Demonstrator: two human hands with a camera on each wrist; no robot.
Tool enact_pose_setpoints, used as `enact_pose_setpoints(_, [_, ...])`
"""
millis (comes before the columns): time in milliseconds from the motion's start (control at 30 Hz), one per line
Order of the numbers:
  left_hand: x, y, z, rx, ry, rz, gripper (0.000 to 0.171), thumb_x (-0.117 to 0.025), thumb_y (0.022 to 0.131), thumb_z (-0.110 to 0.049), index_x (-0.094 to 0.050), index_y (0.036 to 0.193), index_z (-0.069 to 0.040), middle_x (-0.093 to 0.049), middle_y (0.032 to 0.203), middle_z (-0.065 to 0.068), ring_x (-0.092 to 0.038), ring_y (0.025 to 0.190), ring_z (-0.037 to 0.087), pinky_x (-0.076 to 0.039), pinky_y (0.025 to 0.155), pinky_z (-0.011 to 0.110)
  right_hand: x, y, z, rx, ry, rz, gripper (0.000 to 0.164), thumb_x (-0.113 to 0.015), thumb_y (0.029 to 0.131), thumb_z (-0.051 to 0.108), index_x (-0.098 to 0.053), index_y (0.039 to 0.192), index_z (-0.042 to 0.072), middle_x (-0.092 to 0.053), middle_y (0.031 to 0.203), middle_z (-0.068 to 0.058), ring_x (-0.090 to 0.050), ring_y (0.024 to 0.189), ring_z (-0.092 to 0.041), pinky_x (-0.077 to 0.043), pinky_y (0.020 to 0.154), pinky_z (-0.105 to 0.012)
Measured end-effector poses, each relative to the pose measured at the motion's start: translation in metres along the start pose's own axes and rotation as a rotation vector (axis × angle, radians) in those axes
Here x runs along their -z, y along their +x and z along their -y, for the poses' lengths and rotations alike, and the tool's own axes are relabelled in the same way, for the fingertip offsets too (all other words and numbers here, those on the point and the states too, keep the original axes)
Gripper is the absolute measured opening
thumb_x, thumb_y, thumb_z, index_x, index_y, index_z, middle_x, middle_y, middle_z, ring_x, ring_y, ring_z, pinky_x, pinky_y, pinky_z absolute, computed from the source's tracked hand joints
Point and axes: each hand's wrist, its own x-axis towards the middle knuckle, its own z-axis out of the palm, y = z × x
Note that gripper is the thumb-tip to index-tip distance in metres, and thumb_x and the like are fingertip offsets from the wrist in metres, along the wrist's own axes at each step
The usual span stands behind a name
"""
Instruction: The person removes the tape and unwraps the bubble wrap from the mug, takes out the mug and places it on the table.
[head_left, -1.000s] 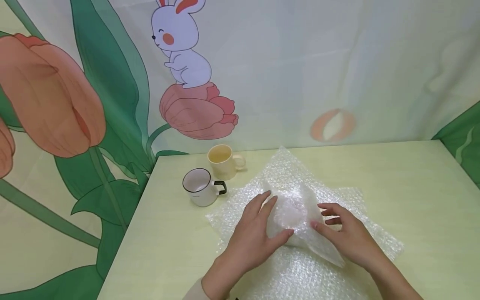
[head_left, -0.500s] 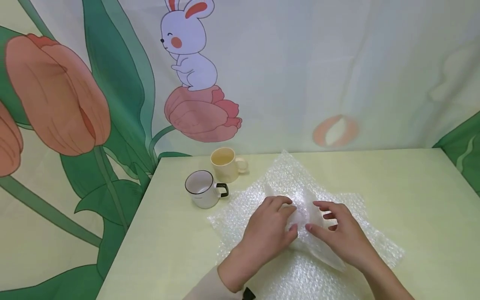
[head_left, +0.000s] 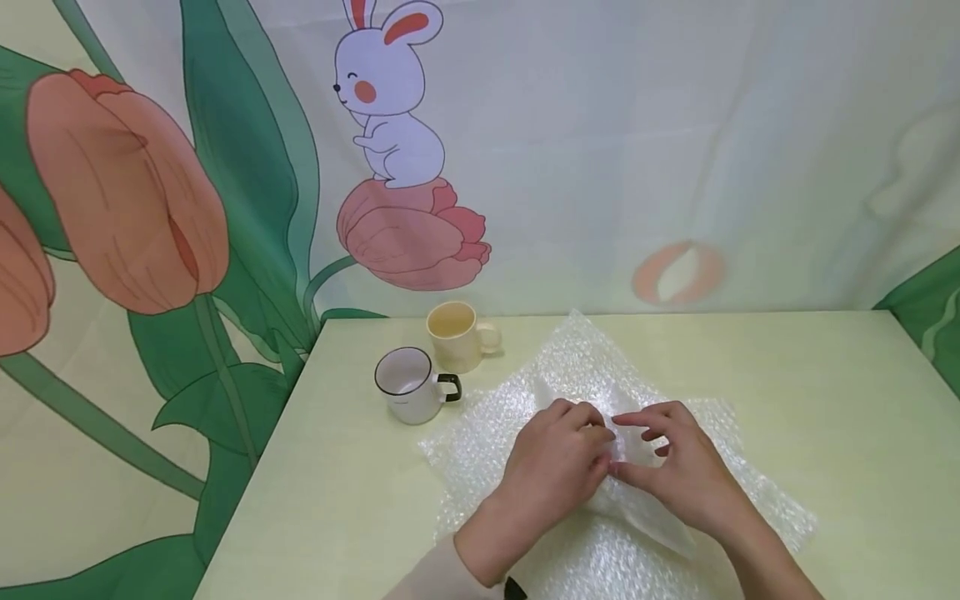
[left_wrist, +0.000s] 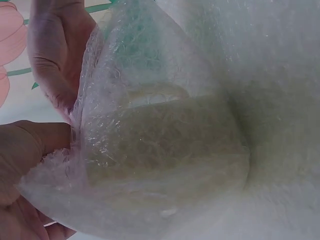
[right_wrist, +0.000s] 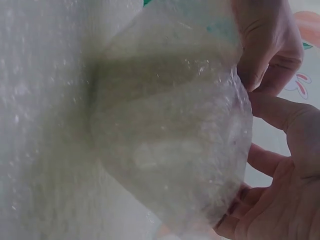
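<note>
A sheet of bubble wrap (head_left: 510, 400) is folded up around a pale cylindrical thing (left_wrist: 165, 135), blurred through the plastic in the left wrist view; a handle-like loop shows beside it. My left hand (head_left: 558, 454), fingers curled, pinches the gathered wrap at the top. Close against it, my right hand (head_left: 686, 467) holds a flap of the wrap, its thumb meeting the left hand's fingers and its index finger reaching over. In the right wrist view the right thumb and fingers lie along the edge of the wrap (right_wrist: 170, 125). The far side of the bundle is hidden.
To the left of the wrap stand a white mug (head_left: 411, 387) with a black rim and handle, and a cream-yellow mug (head_left: 453, 337) behind it. More bubble wrap spreads over the pale table (head_left: 840, 400). A printed curtain (head_left: 570, 167) hangs at the table's back edge.
My left hand has moved right, over the top of the bundle, and its spread fingers have curled onto the wrap. The right hand has shifted only slightly. The head view has tilted up a little.
</note>
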Motion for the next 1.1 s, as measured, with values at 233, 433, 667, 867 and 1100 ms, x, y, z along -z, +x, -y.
enact_pose_setpoints(233, [-0.003,0.002,-0.008,-0.034,0.068,-0.04,0.008,-0.087,0.081,-0.037,-0.082,0.088,-0.035,-0.071,0.092,-0.02,-0.066,0.085,0.004,-0.051,0.069,0.013,0.009,0.002,-0.005,0.012,-0.025,0.065,0.05,-0.091,0.08,0.032,-0.074,0.126,0.024,-0.059,0.124,-0.001,-0.06,0.106,-0.019,-0.054,0.085,-0.036])
enact_pose_setpoints(433, [-0.006,0.0,-0.01,-0.024,0.093,-0.076,0.006,-0.085,0.084,-0.035,-0.083,0.088,-0.036,-0.072,0.092,-0.021,-0.066,0.084,0.003,-0.053,0.067,0.013,0.012,0.005,-0.007,0.016,-0.017,0.081,0.051,-0.092,0.078,0.032,-0.074,0.125,0.026,-0.061,0.122,0.001,-0.059,0.102,-0.017,-0.054,0.082,-0.034])
enact_pose_setpoints(667, [-0.01,-0.001,-0.008,0.0,0.076,-0.069,0.005,-0.081,0.089,-0.033,-0.084,0.094,-0.033,-0.074,0.095,-0.019,-0.067,0.09,0.003,-0.055,0.065,0.014,0.012,0.01,-0.009,0.009,-0.016,0.083,0.052,-0.093,0.077,0.034,-0.074,0.124,0.028,-0.062,0.122,0.002,-0.059,0.1,-0.015,-0.055,0.082,-0.034])
enact_pose_setpoints(867, [-0.011,-0.001,-0.009,-0.021,0.079,-0.061,0.005,-0.08,0.09,-0.032,-0.084,0.093,-0.033,-0.072,0.095,-0.019,-0.067,0.09,0.004,-0.054,0.06,0.015,0.014,0.007,-0.01,0.0,-0.012,0.089,0.053,-0.092,0.076,0.038,-0.073,0.125,0.03,-0.062,0.123,0.003,-0.06,0.101,-0.015,-0.054,0.082,-0.036])
enact_pose_setpoints(1100, [-0.011,-0.002,-0.006,-0.028,0.084,-0.051,0.005,-0.08,0.09,-0.032,-0.083,0.093,-0.033,-0.073,0.095,-0.019,-0.068,0.09,0.005,-0.054,0.057,0.017,0.013,0.01,-0.011,0.008,-0.003,0.1,0.054,-0.092,0.077,0.038,-0.072,0.125,0.03,-0.061,0.125,0.002,-0.06,0.102,-0.017,-0.054,0.083,-0.037])
